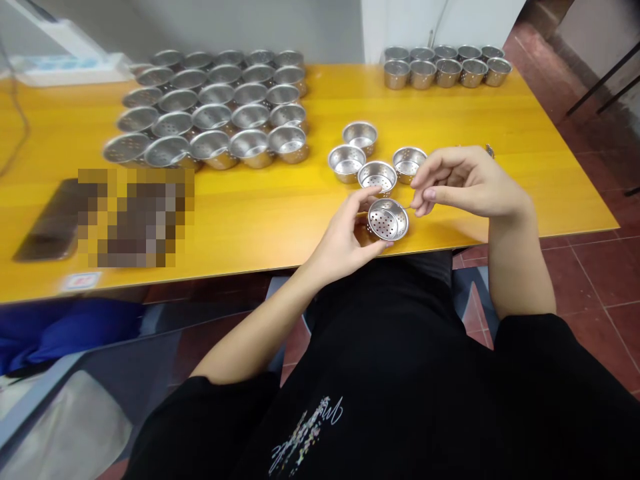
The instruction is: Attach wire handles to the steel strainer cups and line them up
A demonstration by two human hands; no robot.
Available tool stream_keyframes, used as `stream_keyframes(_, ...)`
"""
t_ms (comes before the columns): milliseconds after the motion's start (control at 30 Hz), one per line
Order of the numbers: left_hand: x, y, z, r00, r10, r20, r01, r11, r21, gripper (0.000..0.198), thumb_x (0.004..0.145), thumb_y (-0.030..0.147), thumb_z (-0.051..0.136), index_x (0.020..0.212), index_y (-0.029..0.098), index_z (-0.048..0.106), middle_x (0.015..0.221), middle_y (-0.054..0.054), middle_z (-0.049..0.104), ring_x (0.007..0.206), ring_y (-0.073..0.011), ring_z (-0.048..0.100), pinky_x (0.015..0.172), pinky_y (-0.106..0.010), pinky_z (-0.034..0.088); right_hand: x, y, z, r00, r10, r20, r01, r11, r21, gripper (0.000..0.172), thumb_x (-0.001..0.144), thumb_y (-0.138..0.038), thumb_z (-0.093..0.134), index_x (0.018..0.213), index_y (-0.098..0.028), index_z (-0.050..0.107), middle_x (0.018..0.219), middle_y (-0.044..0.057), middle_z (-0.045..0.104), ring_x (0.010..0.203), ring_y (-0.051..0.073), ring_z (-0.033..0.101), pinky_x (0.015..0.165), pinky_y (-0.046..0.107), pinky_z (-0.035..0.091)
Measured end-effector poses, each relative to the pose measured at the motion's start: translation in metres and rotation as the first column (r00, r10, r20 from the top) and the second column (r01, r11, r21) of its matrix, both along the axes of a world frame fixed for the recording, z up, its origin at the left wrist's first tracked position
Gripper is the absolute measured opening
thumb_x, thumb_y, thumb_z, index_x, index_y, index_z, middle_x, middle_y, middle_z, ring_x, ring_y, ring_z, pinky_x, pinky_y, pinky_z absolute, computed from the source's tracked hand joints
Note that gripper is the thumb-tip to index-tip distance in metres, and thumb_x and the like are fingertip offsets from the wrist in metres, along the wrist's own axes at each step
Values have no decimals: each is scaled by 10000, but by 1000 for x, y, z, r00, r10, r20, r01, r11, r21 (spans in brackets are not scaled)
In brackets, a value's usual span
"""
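Note:
My left hand [345,239] holds a small perforated metal cup [389,220] by its side at the table's front edge, its open mouth tilted toward me. Just right of that cup is my right hand [450,183], fingers bent and thumb close to the index finger; a thin item, too small to identify, shows at the fingertips by the cup's rim. Beyond my hands stand a few loose cups: one directly behind the held cup [377,177], one to the left [347,163], one farther back [360,137] and one partly behind my right fingers [409,163].
Rows of several metal cups [213,148] fill the table's left back. Two rows of similar cups [449,72] stand at the right back. A dark phone [55,220] and a pixelated area lie on the yellow table [250,220] at left. A white power strip [75,70] sits behind.

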State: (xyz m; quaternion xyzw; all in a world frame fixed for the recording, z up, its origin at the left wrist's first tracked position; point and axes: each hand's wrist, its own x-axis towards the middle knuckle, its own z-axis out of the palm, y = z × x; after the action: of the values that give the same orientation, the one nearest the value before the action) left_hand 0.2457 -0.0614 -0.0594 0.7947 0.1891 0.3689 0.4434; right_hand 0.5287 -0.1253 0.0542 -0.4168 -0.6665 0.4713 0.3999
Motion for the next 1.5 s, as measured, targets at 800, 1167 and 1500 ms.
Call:
stream_keyframes(800, 1, 1, -1, 1000, 19, 15, -19, 1000, 24, 929, 869, 444, 997, 1666, 330, 535, 1510, -138, 711, 1389, -329, 722, 1072, -455, 667, 9, 12, -17, 774, -175, 608, 57, 976, 208, 173, 960, -201, 743, 1110, -221, 827, 1030, 75, 845, 905, 254, 750, 912, 415, 599)
stream_keyframes(1167, 1, 0, 0, 1000, 20, 7, -20, 1000, -4, 933, 868, 437, 1000, 1670, 334, 534, 1527, -139, 699, 1411, -337, 708, 1081, -466, 664, 10, 12, -18, 846, -218, 486, 189, 976, 109, 341, 882, -245, 890, 1208, -268, 795, 953, 54, 838, 902, 290, 794, 935, 492, 676)
stream_keyframes(1500, 1, 2, -2, 999, 30, 11, -30, 999, 21, 914, 874, 473, 994, 1655, 319, 544, 1535, -146, 687, 1379, -315, 711, 1087, -458, 672, 10, -1, 4, 951, -185, 248, 198, 980, -29, 400, 864, -456, 1005, 1130, -230, 811, 1016, 73, 897, 990, 282, 880, 1005, 465, 751)
